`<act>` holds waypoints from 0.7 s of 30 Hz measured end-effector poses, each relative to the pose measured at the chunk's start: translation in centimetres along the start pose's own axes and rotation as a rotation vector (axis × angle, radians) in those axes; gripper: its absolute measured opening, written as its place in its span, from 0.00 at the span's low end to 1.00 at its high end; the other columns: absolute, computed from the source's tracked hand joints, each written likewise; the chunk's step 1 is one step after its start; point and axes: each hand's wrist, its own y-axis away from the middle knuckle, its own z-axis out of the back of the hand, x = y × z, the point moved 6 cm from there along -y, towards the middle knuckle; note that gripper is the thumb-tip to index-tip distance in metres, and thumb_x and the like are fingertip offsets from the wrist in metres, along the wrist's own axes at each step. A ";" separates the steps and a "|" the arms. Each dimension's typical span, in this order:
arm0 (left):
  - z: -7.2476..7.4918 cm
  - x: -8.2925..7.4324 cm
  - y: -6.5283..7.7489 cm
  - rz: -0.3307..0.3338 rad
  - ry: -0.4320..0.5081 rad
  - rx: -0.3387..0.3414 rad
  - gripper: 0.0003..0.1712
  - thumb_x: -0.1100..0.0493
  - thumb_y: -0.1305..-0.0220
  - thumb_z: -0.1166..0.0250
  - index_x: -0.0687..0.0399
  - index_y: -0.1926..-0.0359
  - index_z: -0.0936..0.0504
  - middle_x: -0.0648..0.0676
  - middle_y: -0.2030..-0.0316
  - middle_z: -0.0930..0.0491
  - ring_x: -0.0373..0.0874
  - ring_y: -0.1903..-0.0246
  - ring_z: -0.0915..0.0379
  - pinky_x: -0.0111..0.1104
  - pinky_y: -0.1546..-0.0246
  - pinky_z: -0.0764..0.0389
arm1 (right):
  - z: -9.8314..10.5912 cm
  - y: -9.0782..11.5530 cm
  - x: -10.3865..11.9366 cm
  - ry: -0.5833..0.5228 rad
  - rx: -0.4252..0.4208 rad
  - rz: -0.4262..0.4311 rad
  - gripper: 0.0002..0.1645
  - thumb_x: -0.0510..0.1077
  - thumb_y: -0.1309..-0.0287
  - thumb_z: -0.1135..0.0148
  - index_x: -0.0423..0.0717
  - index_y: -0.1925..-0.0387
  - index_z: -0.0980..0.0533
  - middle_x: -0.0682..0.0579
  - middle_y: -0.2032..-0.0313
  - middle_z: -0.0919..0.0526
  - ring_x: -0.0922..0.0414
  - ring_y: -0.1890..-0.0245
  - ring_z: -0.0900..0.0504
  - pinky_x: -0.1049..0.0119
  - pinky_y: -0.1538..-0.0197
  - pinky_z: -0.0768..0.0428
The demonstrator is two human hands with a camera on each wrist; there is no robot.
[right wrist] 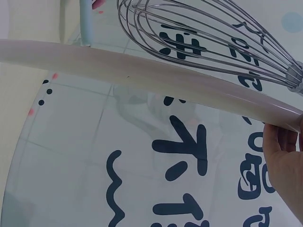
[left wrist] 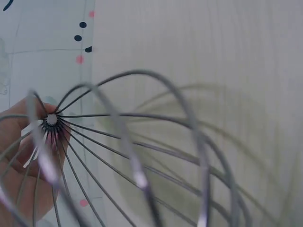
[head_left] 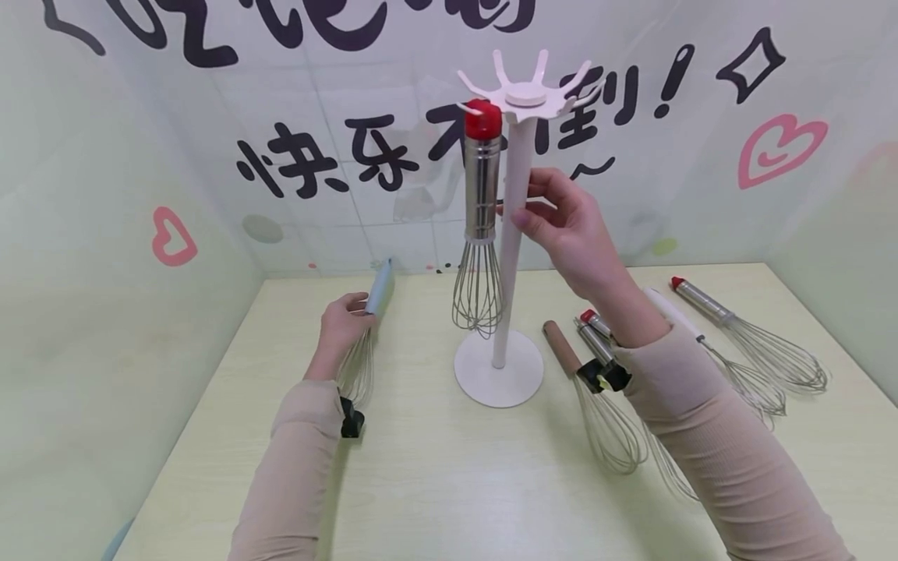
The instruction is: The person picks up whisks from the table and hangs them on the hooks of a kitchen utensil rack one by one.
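My left hand (head_left: 344,319) grips a whisk by its light blue handle (head_left: 380,288), at the left of the table. The wire loops (left wrist: 137,118) of that whisk hang downward and fill the left wrist view. My right hand (head_left: 571,226) holds the pole (head_left: 517,156) of a white stand, thumb in front and fingers partly hidden behind. From a hook on the stand's left side hangs a whisk with a steel handle (head_left: 482,183) and red cap. Its wires (right wrist: 199,42) show beside the pole in the right wrist view.
Several whisks lie at the right, among them a wooden-handled one (head_left: 561,347) and a red-tipped steel one (head_left: 705,302); my right forearm partly covers others. The stand's round base (head_left: 484,382) rests mid-table. A printed sheet (head_left: 421,171) rises behind and along the sides.
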 end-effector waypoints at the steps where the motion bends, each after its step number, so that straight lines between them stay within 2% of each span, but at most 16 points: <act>1: 0.1 -0.1 0.0 0.002 0.012 -0.004 0.31 0.66 0.39 0.42 0.63 0.33 0.35 0.67 0.38 0.29 0.60 0.39 0.30 0.47 0.39 0.25 | 0.0 0.0 0.0 0.001 0.000 -0.002 0.21 0.24 0.40 0.49 0.30 0.44 0.33 0.57 0.59 0.24 0.63 0.59 0.18 0.73 0.49 0.19; 8: 0.5 -1.5 0.4 0.004 0.110 0.012 0.32 0.66 0.37 0.43 0.60 0.31 0.37 0.66 0.36 0.32 0.58 0.37 0.33 0.46 0.38 0.25 | -0.1 0.0 0.1 0.007 0.002 -0.007 0.21 0.25 0.40 0.49 0.30 0.44 0.33 0.58 0.58 0.24 0.61 0.58 0.19 0.74 0.49 0.19; 14: 0.8 -3.0 0.8 -0.036 0.201 0.032 0.33 0.66 0.37 0.42 0.60 0.31 0.38 0.66 0.36 0.32 0.58 0.37 0.33 0.45 0.37 0.26 | -0.1 0.0 0.2 0.010 0.005 0.000 0.21 0.24 0.40 0.49 0.29 0.44 0.34 0.59 0.59 0.24 0.62 0.58 0.20 0.74 0.49 0.19; 21: 1.0 -4.3 1.0 -0.090 0.255 0.044 0.34 0.64 0.37 0.38 0.58 0.31 0.38 0.64 0.36 0.32 0.56 0.37 0.33 0.44 0.35 0.28 | -0.1 0.1 0.2 0.007 0.004 0.004 0.20 0.25 0.40 0.49 0.30 0.45 0.33 0.59 0.58 0.24 0.59 0.56 0.20 0.74 0.49 0.19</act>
